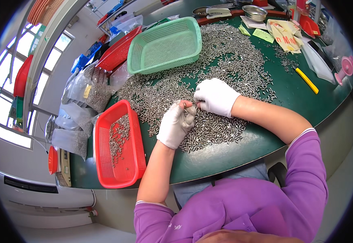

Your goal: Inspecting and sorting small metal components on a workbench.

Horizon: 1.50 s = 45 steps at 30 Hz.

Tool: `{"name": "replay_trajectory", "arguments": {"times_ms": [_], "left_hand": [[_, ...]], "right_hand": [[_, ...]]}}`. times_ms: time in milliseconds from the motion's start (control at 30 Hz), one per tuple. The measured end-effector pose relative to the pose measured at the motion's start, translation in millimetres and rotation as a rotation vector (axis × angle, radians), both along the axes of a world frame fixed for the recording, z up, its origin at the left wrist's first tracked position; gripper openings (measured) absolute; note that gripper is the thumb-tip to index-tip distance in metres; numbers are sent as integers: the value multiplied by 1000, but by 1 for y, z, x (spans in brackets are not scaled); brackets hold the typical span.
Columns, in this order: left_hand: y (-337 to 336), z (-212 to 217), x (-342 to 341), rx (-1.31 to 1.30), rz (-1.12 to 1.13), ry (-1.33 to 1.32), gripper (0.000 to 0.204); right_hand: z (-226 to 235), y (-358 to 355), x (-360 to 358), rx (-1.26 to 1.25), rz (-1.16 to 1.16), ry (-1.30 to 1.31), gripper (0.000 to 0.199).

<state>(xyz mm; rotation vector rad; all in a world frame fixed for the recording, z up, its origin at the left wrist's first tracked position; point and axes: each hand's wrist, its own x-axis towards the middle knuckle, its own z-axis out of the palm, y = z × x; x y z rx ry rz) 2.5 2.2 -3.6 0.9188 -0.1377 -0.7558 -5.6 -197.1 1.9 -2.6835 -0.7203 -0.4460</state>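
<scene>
A wide heap of small silvery metal pins [217, 131] covers the middle of the green table [192, 164]. Over its near part, my left hand [176, 126], in a white glove with bare fingertips showing, is closed, thumb and forefinger pinched together and the other fingers curled. Whatever it pinches is too small to make out. My right hand [217, 97], also in a white glove, is just to the right, its fingers bent and drawn together low at the pins. Its fingertips are partly hidden, so anything held there cannot be named.
A red basket [139, 162] with some pins in it stands left of my left forearm. Beyond the heap sits a green basket [164, 67]. Plastic bags of pins [69, 139] line the left edge. A yellow cutter knife [307, 81] and a pink fan [345, 69] lie right.
</scene>
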Motion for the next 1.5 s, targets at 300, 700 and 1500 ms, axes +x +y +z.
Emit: {"name": "replay_trajectory", "arguments": {"times_ms": [300,700,1500], "left_hand": [[-1,1,-2,-20,24,-3,32],[-12,1,-6,62,-9,-167,76],[-7,11,-10,56,87,-145,15]], "right_hand": [[25,-3,-3,357,37,-221,12],[23,10,-15,327,74,-7,16],[21,5,-9,692,173,209,17]]}}
